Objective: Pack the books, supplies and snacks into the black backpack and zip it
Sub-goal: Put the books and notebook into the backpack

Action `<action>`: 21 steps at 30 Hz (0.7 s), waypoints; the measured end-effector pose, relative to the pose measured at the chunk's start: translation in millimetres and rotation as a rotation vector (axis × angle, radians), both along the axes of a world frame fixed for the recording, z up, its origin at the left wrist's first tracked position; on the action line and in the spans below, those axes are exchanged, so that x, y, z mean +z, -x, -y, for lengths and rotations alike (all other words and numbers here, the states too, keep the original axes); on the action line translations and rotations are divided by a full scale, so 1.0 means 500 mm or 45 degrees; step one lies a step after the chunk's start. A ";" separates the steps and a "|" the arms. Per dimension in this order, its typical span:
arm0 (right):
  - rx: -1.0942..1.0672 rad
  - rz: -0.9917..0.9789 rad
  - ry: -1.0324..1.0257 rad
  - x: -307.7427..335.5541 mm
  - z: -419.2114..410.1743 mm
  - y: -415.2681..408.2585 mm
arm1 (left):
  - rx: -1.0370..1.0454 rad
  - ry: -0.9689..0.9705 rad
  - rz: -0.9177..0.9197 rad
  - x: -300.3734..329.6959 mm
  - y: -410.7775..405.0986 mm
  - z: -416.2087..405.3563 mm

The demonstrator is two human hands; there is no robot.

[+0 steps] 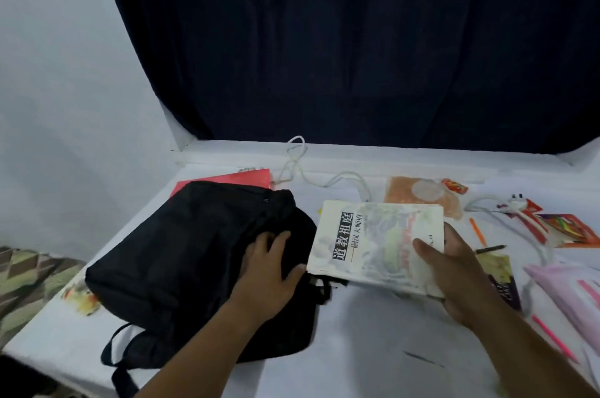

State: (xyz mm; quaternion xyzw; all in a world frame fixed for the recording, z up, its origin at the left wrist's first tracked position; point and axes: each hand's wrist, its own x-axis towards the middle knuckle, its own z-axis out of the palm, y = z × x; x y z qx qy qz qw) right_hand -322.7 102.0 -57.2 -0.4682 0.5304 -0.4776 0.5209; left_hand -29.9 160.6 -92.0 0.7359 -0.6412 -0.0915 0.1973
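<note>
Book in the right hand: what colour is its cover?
White book, pale landscape art; head view.

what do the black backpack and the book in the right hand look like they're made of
Black backpack: soft woven fabric, probably nylon or polyester; matte, and it sags and creases under the left hand.
Book: paper with a thin card cover, slightly glossy print; it bends a little in the right hand.
</note>
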 end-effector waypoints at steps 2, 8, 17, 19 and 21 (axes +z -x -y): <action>-0.013 0.008 0.003 -0.003 0.002 -0.021 | 0.021 0.123 0.249 0.014 -0.030 0.009; 0.002 0.057 0.005 -0.007 -0.009 -0.099 | 0.154 -0.288 0.474 0.081 -0.182 0.032; 0.036 0.063 -0.006 -0.003 -0.027 -0.217 | 0.084 -0.275 0.024 0.113 -0.280 0.030; 0.061 0.043 -0.027 0.000 -0.027 -0.241 | 0.096 -0.220 -0.161 0.138 -0.298 0.031; 0.098 0.014 -0.039 0.004 -0.023 -0.268 | 0.152 -0.133 -0.355 0.166 -0.318 0.030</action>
